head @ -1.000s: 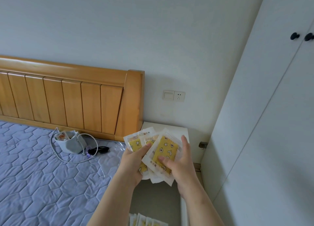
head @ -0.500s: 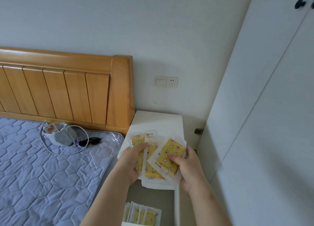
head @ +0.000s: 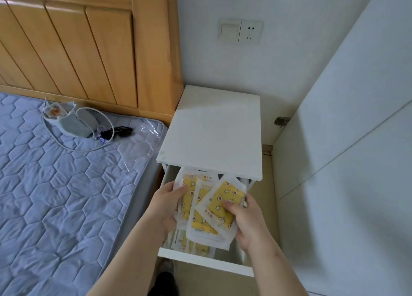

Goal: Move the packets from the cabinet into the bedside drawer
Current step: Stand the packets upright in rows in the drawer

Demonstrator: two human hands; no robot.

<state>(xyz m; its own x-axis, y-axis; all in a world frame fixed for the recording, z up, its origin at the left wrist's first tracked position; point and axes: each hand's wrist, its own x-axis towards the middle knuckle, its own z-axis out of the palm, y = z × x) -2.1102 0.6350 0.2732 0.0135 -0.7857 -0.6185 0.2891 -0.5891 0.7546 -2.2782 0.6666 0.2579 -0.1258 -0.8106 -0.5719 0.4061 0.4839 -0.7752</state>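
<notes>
A fanned stack of white packets with yellow patterned centres (head: 207, 209) is held between both hands, just above the open bedside drawer (head: 207, 263). My left hand (head: 166, 204) grips the stack's left edge. My right hand (head: 245, 222) grips its right side, thumb on the top packet. More packets of the same kind (head: 191, 246) lie in the drawer beneath the stack, mostly hidden by it. The drawer is pulled out from under the white bedside table (head: 214, 131).
A bed with a quilted lavender mattress (head: 62, 184) and a wooden headboard (head: 89, 44) stands on the left. A grey pouch (head: 69, 122), a white cable and black sunglasses (head: 118, 132) lie on it. White cabinet doors (head: 347, 162) fill the right side.
Both hands have come down with the packets, from chest height above the bedside table to just over the open drawer. The view has tilted downward.
</notes>
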